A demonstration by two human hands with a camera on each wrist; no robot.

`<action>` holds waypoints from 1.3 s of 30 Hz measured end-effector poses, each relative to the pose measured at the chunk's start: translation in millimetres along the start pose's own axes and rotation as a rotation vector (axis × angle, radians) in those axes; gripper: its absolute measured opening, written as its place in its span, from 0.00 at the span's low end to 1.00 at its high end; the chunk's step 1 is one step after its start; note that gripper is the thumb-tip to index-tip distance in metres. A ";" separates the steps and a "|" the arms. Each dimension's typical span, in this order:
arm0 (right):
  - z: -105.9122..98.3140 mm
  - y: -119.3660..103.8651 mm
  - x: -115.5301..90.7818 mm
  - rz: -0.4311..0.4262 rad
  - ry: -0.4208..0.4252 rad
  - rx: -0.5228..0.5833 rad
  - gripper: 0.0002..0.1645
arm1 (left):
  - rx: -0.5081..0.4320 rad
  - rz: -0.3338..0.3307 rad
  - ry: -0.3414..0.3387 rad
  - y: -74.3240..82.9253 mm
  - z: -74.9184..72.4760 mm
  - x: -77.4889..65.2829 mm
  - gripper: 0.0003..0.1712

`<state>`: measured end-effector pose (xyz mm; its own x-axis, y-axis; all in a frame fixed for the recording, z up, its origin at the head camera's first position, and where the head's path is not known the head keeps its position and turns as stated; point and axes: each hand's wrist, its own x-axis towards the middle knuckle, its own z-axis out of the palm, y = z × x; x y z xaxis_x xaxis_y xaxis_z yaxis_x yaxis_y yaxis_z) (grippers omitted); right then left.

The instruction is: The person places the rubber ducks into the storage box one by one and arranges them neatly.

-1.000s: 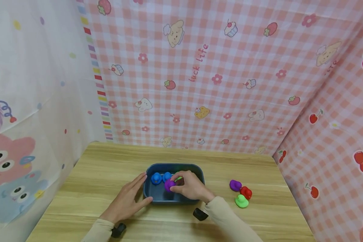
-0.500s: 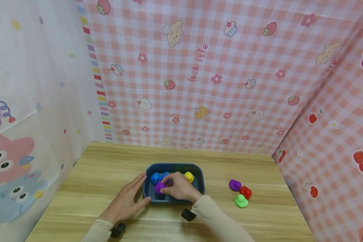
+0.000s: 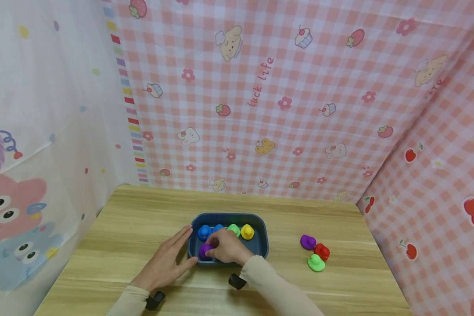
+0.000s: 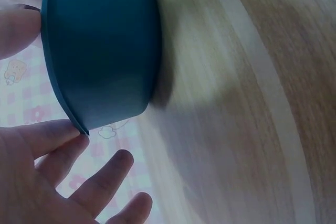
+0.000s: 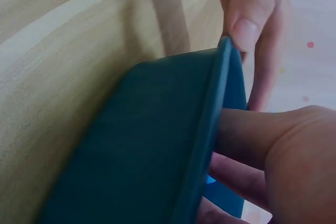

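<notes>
A dark blue rectangular tray (image 3: 261, 248) stands on the table. My left hand (image 3: 163, 262) rests at its left end, thumb and fingers spread along the rim; the left wrist view shows fingertips touching the tray's edge (image 4: 64, 95). Inside the tray's front left corner, my right hand (image 3: 230, 248) pinches a purple rubber duck (image 3: 205, 251). Behind it, along the back wall, sit two blue ducks (image 3: 204, 232), a green duck (image 3: 234, 228) and a yellow duck (image 3: 247, 231). In the right wrist view, the tray wall (image 5: 142, 140) hides the right fingertips and the purple duck.
To the right of the tray, a second purple duck (image 3: 308, 242), a red duck (image 3: 321, 251) and another green duck (image 3: 316, 263) lie close together on the wooden table (image 3: 150, 215). Patterned cloth (image 3: 284, 131) hangs behind the table and on both sides.
My right hand has carried the purple duck left and toward the tray's near left corner, uncovering the green and yellow ducks. My left hand has stayed at the rim.
</notes>
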<state>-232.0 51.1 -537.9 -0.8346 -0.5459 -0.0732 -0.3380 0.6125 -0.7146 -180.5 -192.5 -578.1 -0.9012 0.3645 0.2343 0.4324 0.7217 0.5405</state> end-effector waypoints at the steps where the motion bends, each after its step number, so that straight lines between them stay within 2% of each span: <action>1: 0.7 0.1 0.7 0.003 0.000 -0.008 0.06 | 0.000 -0.002 -0.001 -0.1 0.3 0.1 0.49; 8: 2.5 -10.2 1.9 0.063 -0.009 -0.003 0.08 | -0.013 -0.009 -0.003 -1.8 1.6 -1.0 0.50; 10: 4.4 -6.9 3.9 0.047 -0.003 -0.007 0.09 | -0.013 -0.007 -0.002 -2.3 1.9 -1.1 0.50; 13: 14.4 12.2 12.3 -0.008 0.020 -0.061 0.10 | -0.012 -0.004 -0.002 -2.7 1.9 -0.9 0.50; 16: 16.2 15.6 13.8 -0.022 0.032 -0.071 0.12 | -0.010 -0.003 -0.001 -2.4 1.6 -0.6 0.50; 20: 7.8 -2.5 6.0 0.035 0.026 -0.040 0.14 | -0.006 -0.004 -0.002 -2.0 1.3 -0.5 0.50; 27: 5.8 -10.7 2.6 0.096 0.021 -0.077 0.17 | -0.006 -0.007 -0.006 -1.8 1.5 -0.4 0.50; 33: 0.9 -10.8 0.1 0.103 0.021 -0.040 0.19 | -0.011 -0.014 -0.012 -1.2 1.1 -0.2 0.50; 39: -6.1 -7.1 -7.1 0.067 0.016 0.022 0.22 | -0.011 -0.005 -0.002 0.1 0.5 -0.7 0.50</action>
<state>-226.4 54.1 -528.1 -0.8617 -0.4952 -0.1106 -0.2717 0.6344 -0.7236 -179.8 -192.4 -578.7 -0.9032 0.3624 0.2299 0.4278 0.7167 0.5508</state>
